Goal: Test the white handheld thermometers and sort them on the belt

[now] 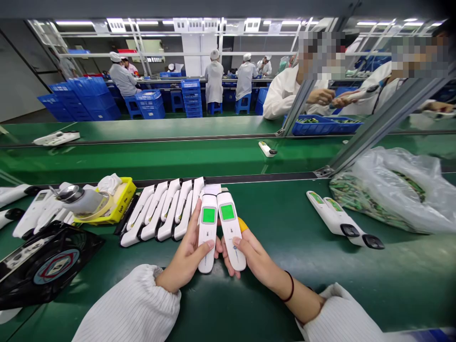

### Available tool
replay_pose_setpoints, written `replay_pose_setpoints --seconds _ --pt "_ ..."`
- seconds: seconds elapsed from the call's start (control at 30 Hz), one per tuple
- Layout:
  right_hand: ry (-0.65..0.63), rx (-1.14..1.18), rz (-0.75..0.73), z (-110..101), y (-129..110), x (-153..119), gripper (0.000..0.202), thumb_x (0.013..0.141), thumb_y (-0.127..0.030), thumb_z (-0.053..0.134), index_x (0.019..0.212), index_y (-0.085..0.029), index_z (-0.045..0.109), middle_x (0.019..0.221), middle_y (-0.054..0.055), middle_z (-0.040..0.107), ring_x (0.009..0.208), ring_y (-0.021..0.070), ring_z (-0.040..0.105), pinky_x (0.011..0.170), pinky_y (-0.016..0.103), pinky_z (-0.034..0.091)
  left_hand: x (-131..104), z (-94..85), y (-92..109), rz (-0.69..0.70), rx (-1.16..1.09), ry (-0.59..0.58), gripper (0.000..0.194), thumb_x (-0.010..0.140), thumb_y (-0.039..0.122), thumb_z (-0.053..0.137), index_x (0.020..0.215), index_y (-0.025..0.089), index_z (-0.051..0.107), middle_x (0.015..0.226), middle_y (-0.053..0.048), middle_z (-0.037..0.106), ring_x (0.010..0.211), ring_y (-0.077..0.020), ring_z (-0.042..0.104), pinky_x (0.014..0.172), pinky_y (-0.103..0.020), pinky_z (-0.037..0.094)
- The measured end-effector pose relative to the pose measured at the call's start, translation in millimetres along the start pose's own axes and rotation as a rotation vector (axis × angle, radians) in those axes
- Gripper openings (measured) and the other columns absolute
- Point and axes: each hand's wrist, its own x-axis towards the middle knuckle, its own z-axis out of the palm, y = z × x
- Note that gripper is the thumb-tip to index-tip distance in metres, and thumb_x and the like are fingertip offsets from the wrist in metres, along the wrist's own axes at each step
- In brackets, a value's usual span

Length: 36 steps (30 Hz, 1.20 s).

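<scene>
Two white infrared thermometers with lit green screens are held side by side above the green bench. My left hand (192, 251) is closed around the left thermometer (207, 232), its thumb pressed low on the front. Around the right thermometer (231, 228) my right hand (251, 251) is wrapped, with its thumb near the button and a yellow cover on one finger. The tops of the two devices lean close together. Just beyond my left hand, a row of white thermometers (162, 209) lies on the bench.
A yellow tray (123, 202) with a metal-topped bottle (83, 199) stands left, near a black fan-like device (53, 266). Two thermometers (331, 216) and a plastic bag of green parts (399, 190) lie right. A conveyor (178, 154) crosses ahead; co-workers (292, 90) sit beyond.
</scene>
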Motion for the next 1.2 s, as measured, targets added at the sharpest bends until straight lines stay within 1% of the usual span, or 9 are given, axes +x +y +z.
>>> replay_pose_setpoints --seconds 0.07,0.37,0.57,0.73,0.8,0.9,0.97,1.1,1.2 --pt "0.003 -0.019 -0.008 0 1 -1 0.028 0.090 -0.047 0.046 0.099 -0.020 0.044 0.080 0.001 0.059 0.047 0.0083 0.057 0.037 0.018 0.041 -1 0.3 -1 0.013 0.013 0.003 0.093 0.084 0.026 0.064 0.148 0.033 -0.003 0.073 0.001 0.060 0.064 -0.0145 0.055 0.066 -0.028 0.048" --pt "-0.026 -0.001 -0.004 1 -2 1 0.038 0.088 -0.045 0.051 0.115 -0.022 0.038 0.079 -0.001 0.058 0.043 0.0068 0.054 0.034 0.016 0.038 -2 2.5 -1 0.012 -0.013 0.010 0.093 0.084 0.025 0.062 0.147 0.036 -0.005 0.078 0.001 0.061 0.066 -0.0135 0.055 0.070 -0.029 0.048" --pt "0.033 0.002 0.022 0 -5 2 0.034 0.085 -0.048 0.054 0.101 -0.021 0.043 0.069 -0.003 0.057 0.037 0.0063 0.051 0.030 0.014 0.033 -4 2.7 -2 -0.062 -0.072 -0.009 0.087 0.085 0.028 0.061 0.148 0.037 0.002 0.090 -0.002 0.064 0.068 -0.0144 0.058 0.068 -0.029 0.048" --pt "0.044 -0.006 0.024 -1 -3 4 0.030 0.085 -0.048 0.055 0.090 -0.020 0.044 0.068 -0.003 0.058 0.038 0.0062 0.051 0.031 0.014 0.033 -3 -1.7 -1 -0.085 -0.073 -0.011 0.090 0.084 0.025 0.062 0.147 0.037 -0.001 0.095 -0.003 0.065 0.070 -0.0148 0.060 0.073 -0.030 0.049" --pt "0.032 0.014 0.024 -1 -4 5 0.029 0.085 -0.047 0.057 0.091 -0.019 0.048 0.071 -0.001 0.059 0.041 0.0060 0.050 0.034 0.015 0.036 -1 -3.9 0 -0.091 -0.092 -0.017 0.089 0.085 0.023 0.061 0.147 0.038 0.000 0.099 -0.003 0.065 0.076 -0.0156 0.062 0.077 -0.030 0.049" --pt "-0.002 -0.012 0.033 0 -4 6 0.031 0.084 -0.047 0.058 0.094 -0.017 0.056 0.075 -0.001 0.057 0.046 0.0053 0.050 0.041 0.017 0.040 3 -3.4 1 0.010 -0.104 0.147 0.087 0.080 0.018 0.067 0.146 0.038 0.015 0.116 -0.002 0.061 0.096 -0.0159 0.060 0.087 -0.026 0.047" --pt "-0.029 -0.104 0.044 3 -2 6 0.036 0.086 -0.050 0.054 0.089 -0.015 0.061 0.071 0.000 0.057 0.045 0.0048 0.048 0.043 0.018 0.040 4 0.2 0 0.096 -0.088 0.271 0.093 0.073 0.014 0.073 0.145 0.039 0.020 0.128 -0.002 0.056 0.101 -0.0164 0.060 0.086 -0.023 0.049" --pt "0.026 -0.271 0.086 9 5 5 0.043 0.083 -0.055 0.055 0.091 -0.013 0.061 0.062 0.001 0.059 0.043 0.0068 0.045 0.038 0.018 0.035 2 9.2 -4 0.118 -0.089 0.301 0.113 0.065 0.010 0.078 0.146 0.043 0.007 0.134 -0.006 0.052 0.092 -0.0209 0.065 0.073 -0.028 0.055" --pt "0.099 -0.362 0.088 11 9 3 0.047 0.080 -0.058 0.057 0.089 -0.012 0.063 0.055 -0.001 0.056 0.042 0.0075 0.043 0.038 0.019 0.034 1 10.1 -6 0.144 -0.045 0.309 0.111 0.064 0.011 0.079 0.145 0.043 0.011 0.140 -0.005 0.046 0.107 -0.0241 0.061 0.084 -0.031 0.053"
